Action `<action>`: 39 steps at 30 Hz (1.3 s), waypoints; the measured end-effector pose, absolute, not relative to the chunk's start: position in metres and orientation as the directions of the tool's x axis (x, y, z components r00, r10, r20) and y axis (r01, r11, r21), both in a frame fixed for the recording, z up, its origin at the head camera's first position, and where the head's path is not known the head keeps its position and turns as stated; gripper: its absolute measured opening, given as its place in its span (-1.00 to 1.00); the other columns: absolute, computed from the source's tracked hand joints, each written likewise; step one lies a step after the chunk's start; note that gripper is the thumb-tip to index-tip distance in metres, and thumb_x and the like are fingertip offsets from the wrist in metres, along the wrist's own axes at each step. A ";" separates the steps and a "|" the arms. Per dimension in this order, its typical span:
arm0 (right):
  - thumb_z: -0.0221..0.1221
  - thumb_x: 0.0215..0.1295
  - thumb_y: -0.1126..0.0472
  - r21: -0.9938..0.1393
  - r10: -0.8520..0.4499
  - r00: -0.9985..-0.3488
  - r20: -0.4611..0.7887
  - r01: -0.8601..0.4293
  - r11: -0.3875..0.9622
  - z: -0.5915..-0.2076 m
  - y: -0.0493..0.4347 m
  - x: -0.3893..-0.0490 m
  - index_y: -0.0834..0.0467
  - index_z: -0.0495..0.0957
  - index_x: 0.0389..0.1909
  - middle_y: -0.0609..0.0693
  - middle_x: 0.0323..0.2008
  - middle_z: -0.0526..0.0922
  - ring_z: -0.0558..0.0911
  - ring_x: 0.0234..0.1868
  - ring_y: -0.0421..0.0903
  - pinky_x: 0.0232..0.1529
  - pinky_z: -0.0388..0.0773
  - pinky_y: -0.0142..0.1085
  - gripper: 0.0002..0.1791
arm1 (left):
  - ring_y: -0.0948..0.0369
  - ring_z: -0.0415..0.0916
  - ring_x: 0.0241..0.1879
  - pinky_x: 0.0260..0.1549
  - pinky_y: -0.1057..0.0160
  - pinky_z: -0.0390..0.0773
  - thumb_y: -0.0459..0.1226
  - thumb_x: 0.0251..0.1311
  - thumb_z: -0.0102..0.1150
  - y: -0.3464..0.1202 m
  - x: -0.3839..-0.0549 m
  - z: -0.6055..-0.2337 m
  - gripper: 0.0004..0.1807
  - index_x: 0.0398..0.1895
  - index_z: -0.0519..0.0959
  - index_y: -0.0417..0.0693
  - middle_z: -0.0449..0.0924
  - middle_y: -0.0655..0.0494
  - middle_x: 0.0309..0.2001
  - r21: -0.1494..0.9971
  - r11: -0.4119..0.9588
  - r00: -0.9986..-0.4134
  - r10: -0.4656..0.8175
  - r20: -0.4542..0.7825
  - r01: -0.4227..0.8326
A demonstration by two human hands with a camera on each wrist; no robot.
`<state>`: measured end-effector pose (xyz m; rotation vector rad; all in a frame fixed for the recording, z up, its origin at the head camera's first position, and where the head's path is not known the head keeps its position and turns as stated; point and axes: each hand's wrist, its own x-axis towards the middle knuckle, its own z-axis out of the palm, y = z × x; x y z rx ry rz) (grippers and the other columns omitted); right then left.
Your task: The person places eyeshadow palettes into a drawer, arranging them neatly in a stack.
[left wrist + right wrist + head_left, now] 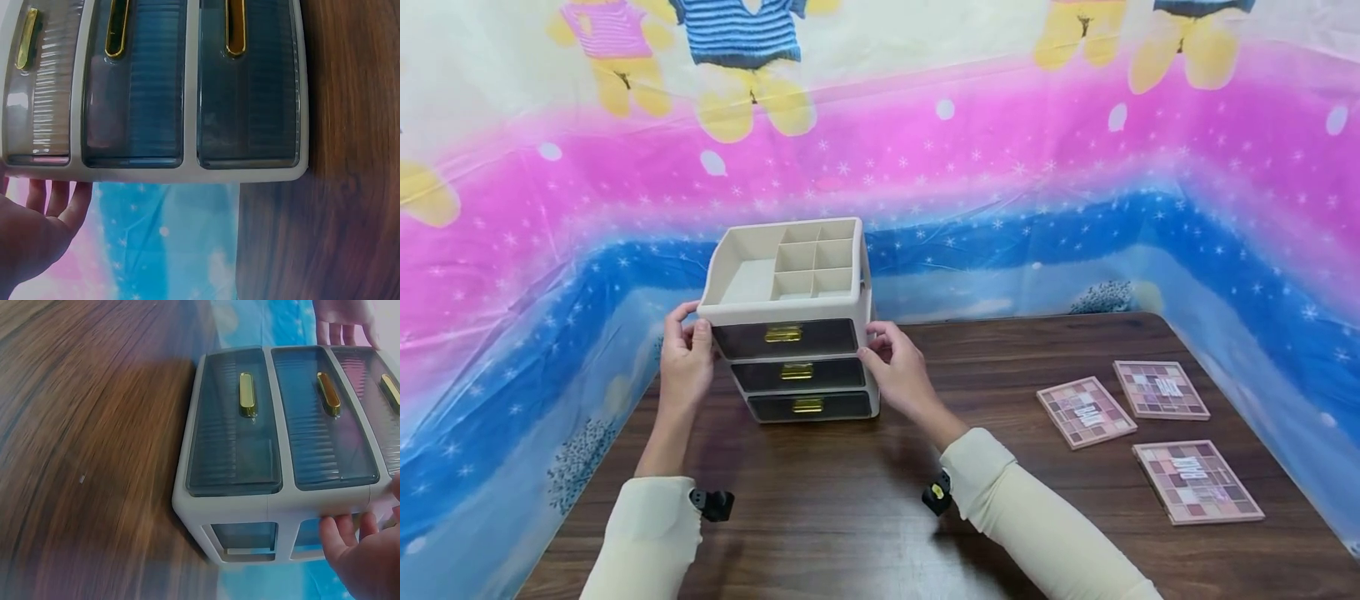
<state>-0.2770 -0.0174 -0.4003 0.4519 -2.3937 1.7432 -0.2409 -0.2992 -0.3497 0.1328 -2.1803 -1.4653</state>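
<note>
A cream drawer organizer (781, 310) stands at the back left of the brown wooden table, its open compartments on top. Three dark see-through drawers with gold handles (797, 372) face me, all closed. My left hand (687, 362) grips the organizer's left side near the top, thumb at the front corner. On the other side, my right hand (904, 373) holds it by the right wall, beside the upper drawers. The right wrist view shows fingers (345, 530) at the side openings; the left wrist view shows fingertips partly hidden behind the organizer's edge.
To the right on the table (1000, 517) lie three pink eyeshadow palettes (1086, 412), one near the right front (1198, 482) and one farther back (1161, 389). A printed pink and blue cloth (925, 167) hangs close behind the organizer and along both sides.
</note>
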 end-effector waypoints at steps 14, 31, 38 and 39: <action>0.18 0.48 0.16 -0.897 -0.120 -0.950 0.289 -0.312 0.312 -0.403 0.050 -0.264 0.03 0.48 0.24 0.11 -0.06 0.62 0.61 0.00 0.01 0.08 0.56 -0.10 -0.64 | 0.25 0.49 -0.15 -0.21 0.53 0.59 -0.11 0.59 -0.13 -0.253 -0.237 -0.355 -0.53 0.48 0.25 0.10 0.54 -0.15 0.04 0.861 0.405 -0.887 -0.204 0.414 0.308; 0.14 0.51 0.18 -0.860 -0.076 -0.942 0.328 -0.331 0.389 -0.405 0.146 -0.245 0.13 0.43 0.28 0.19 -0.01 0.61 0.55 -0.06 -0.07 0.02 0.50 -0.24 -0.61 | 0.03 0.51 -0.28 -0.30 0.40 0.54 -0.16 0.58 -0.06 -0.173 -0.242 -0.361 -0.59 0.42 0.33 0.09 0.63 -0.13 -0.08 0.786 0.417 -0.858 -0.028 0.512 0.456; 0.13 0.52 0.18 -0.856 -0.021 -0.942 0.336 -0.314 0.410 -0.406 0.175 -0.238 0.13 0.41 0.31 0.15 -0.03 0.58 0.52 -0.07 -0.15 -0.08 0.46 -0.45 -0.60 | 0.12 0.50 -0.34 -0.33 0.34 0.52 -0.19 0.57 -0.04 -0.145 -0.244 -0.361 -0.60 0.39 0.32 0.05 0.62 -0.11 -0.11 0.750 0.432 -0.842 0.042 0.538 0.501; 0.13 0.51 0.20 -0.855 -0.014 -0.941 0.339 -0.314 0.412 -0.406 0.176 -0.237 0.14 0.40 0.31 0.16 -0.02 0.58 0.53 -0.05 -0.14 -0.08 0.46 -0.47 -0.59 | 0.12 0.50 -0.33 -0.32 0.33 0.51 -0.19 0.57 -0.04 -0.144 -0.243 -0.361 -0.61 0.39 0.32 0.05 0.62 -0.11 -0.11 0.746 0.437 -0.840 0.042 0.542 0.503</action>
